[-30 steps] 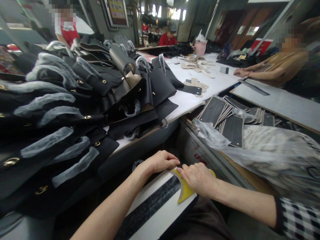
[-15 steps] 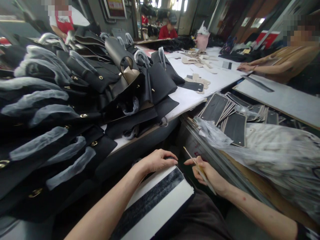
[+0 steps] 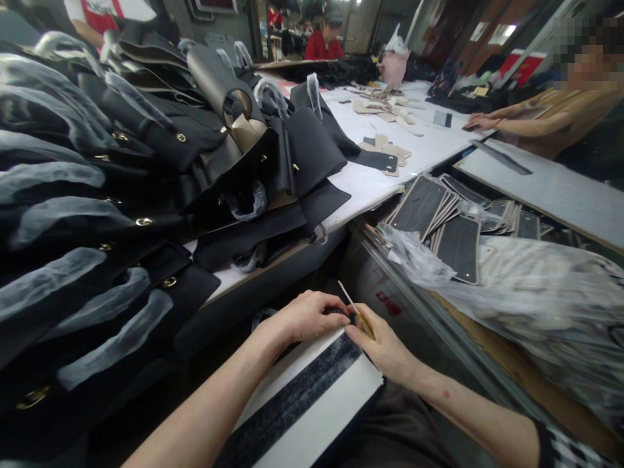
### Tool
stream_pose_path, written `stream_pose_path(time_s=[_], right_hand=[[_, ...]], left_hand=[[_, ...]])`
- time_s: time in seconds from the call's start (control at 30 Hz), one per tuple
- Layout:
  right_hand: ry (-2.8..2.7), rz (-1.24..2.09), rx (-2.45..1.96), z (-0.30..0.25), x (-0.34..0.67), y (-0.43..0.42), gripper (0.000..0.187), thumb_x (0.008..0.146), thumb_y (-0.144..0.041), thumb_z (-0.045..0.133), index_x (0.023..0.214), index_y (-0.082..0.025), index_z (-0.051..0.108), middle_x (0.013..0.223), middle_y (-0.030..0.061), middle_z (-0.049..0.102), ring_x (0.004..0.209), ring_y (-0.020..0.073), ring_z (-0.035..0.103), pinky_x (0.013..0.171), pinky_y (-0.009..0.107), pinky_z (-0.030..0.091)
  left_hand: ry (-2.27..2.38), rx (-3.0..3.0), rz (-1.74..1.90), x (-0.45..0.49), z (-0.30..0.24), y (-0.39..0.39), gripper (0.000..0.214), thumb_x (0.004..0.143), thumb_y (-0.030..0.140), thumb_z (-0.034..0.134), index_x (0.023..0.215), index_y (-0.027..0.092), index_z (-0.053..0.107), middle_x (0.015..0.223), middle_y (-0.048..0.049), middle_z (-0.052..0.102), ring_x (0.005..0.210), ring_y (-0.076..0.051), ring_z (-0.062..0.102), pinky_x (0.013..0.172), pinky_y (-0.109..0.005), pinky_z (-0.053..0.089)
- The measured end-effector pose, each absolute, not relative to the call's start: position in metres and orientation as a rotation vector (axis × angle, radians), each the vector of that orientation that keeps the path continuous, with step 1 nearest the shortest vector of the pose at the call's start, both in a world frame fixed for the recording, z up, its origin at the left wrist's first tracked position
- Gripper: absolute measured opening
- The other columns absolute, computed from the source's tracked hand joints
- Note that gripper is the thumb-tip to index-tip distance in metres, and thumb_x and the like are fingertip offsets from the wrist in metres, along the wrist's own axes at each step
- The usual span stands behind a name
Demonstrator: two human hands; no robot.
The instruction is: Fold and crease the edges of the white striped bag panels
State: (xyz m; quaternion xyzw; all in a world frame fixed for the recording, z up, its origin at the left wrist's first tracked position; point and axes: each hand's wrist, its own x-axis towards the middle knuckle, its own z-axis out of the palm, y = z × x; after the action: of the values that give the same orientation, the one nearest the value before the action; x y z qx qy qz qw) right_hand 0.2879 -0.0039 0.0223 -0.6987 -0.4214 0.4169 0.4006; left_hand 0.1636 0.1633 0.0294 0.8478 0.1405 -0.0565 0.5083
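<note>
Across my lap lies a white piece with a wide black band [image 3: 319, 413], possibly part of a bag; its lower end runs out of view. My left hand [image 3: 314, 317] is closed over its far end, fingers curled round something dark at the edge. Against that same end, at the far corner, is my right hand [image 3: 383, 341]. A thin pointed stick with a yellowish handle [image 3: 361, 318], perhaps a brush, is held in the right hand, its tip pointing up and away. The right fingertips meet the left ones and are partly hidden.
Black handbags [image 3: 205, 169] with plastic-wrapped handles are heaped at left. Dark panels with pale edges [image 3: 458, 247] and clear plastic [image 3: 536, 292] lie on the right. Beige pieces [image 3: 385, 110] rest on the white table [image 3: 361, 188]. A co-worker [image 3: 546, 123] stands at right; others are farther back.
My right hand has moved left to the far corner of the banded piece, bringing the stick with it. My left hand keeps its hold. The view has shifted slightly.
</note>
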Motion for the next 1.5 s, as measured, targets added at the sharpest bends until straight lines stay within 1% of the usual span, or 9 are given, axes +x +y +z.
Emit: stream_pose_path(time_s=[0.1, 0.27, 0.43, 0.67, 0.83, 0.93, 1.03, 1.23, 1.5], right_hand=[[-1.109, 1.021, -1.776, 0.021, 0.287, 0.001, 0.027, 0.093, -0.041, 0.053, 0.108, -0.019, 0.053, 0.091, 0.0008, 0.057, 0.083, 0.0172, 0.052, 0.075, 0.030, 0.042], [-0.994, 1.079, -1.712, 0.021, 0.285, -0.011, 0.030, 0.091, -0.044, 0.056, 0.108, -0.019, 0.056, 0.092, 0.0011, 0.058, 0.085, 0.0180, 0.053, 0.076, 0.030, 0.043], [-0.883, 1.112, -1.747, 0.019, 0.283, -0.041, 0.040, 0.089, -0.046, 0.059, 0.119, -0.019, 0.055, 0.073, -0.0034, 0.050, 0.065, 0.0143, 0.047, 0.060, 0.027, 0.037], [-0.986, 1.010, -1.665, 0.011, 0.278, -0.042, 0.036, 0.093, -0.045, 0.055, 0.119, -0.020, 0.054, 0.104, 0.0039, 0.063, 0.093, 0.0200, 0.058, 0.079, 0.029, 0.045], [-0.867, 1.115, -1.613, 0.008, 0.279, -0.047, 0.042, 0.090, -0.050, 0.058, 0.120, -0.019, 0.055, 0.095, 0.0037, 0.062, 0.079, 0.0177, 0.055, 0.065, 0.028, 0.043], [-0.745, 1.223, -1.545, 0.008, 0.280, -0.055, 0.049, 0.086, -0.050, 0.065, 0.123, -0.019, 0.055, 0.091, 0.0032, 0.061, 0.076, 0.0174, 0.055, 0.064, 0.029, 0.043], [-0.690, 1.250, -1.514, 0.008, 0.282, -0.062, 0.050, 0.085, -0.049, 0.067, 0.125, -0.020, 0.055, 0.092, 0.0029, 0.061, 0.081, 0.0188, 0.057, 0.070, 0.031, 0.044], [-0.824, 1.172, -1.515, 0.000, 0.282, -0.058, 0.041, 0.093, -0.044, 0.060, 0.127, -0.023, 0.053, 0.126, 0.0080, 0.059, 0.120, 0.0258, 0.052, 0.100, 0.038, 0.041], [-0.825, 1.184, -1.562, -0.006, 0.284, -0.055, 0.049, 0.091, -0.048, 0.061, 0.130, -0.020, 0.052, 0.129, 0.0118, 0.059, 0.118, 0.0287, 0.055, 0.099, 0.043, 0.046]], left_hand=[[0.368, 2.153, -0.143, 0.166, 0.035, 0.166, 0.028, 0.086, 0.042, 0.056, 0.106, 0.033, 0.073, 0.086, 0.0036, 0.074, 0.076, -0.018, 0.064, 0.066, -0.024, 0.043], [0.308, 2.128, -0.199, 0.166, 0.048, 0.160, 0.027, 0.085, 0.038, 0.055, 0.105, 0.034, 0.074, 0.097, 0.0049, 0.075, 0.087, -0.018, 0.066, 0.075, -0.023, 0.046], [0.310, 2.175, -0.246, 0.168, 0.055, 0.157, 0.028, 0.085, 0.037, 0.056, 0.105, 0.034, 0.075, 0.093, 0.0051, 0.075, 0.086, -0.017, 0.066, 0.075, -0.021, 0.046], [0.388, 2.265, -0.310, 0.178, 0.060, 0.154, 0.025, 0.080, 0.044, 0.063, 0.100, 0.035, 0.075, 0.093, 0.0031, 0.074, 0.085, -0.020, 0.066, 0.078, -0.026, 0.047], [0.425, 2.310, -0.363, 0.177, 0.066, 0.152, 0.029, 0.076, 0.052, 0.066, 0.099, 0.037, 0.074, 0.089, 0.0021, 0.074, 0.085, -0.023, 0.066, 0.070, -0.028, 0.045], [0.435, 2.315, -0.394, 0.178, 0.067, 0.154, 0.033, 0.071, 0.056, 0.070, 0.098, 0.037, 0.074, 0.089, 0.0024, 0.074, 0.086, -0.022, 0.066, 0.067, -0.026, 0.044], [0.424, 2.320, -0.422, 0.182, 0.067, 0.155, 0.035, 0.069, 0.057, 0.072, 0.096, 0.035, 0.074, 0.087, 0.0020, 0.073, 0.086, -0.022, 0.066, 0.067, -0.026, 0.044], [0.358, 2.331, -0.453, 0.191, 0.068, 0.157, 0.030, 0.072, 0.048, 0.071, 0.098, 0.032, 0.074, 0.090, 0.0003, 0.073, 0.082, -0.022, 0.065, 0.066, -0.027, 0.043], [0.333, 2.252, -0.465, 0.190, 0.069, 0.162, 0.028, 0.072, 0.049, 0.075, 0.098, 0.038, 0.076, 0.093, 0.0034, 0.076, 0.090, -0.022, 0.067, 0.074, -0.026, 0.045]])
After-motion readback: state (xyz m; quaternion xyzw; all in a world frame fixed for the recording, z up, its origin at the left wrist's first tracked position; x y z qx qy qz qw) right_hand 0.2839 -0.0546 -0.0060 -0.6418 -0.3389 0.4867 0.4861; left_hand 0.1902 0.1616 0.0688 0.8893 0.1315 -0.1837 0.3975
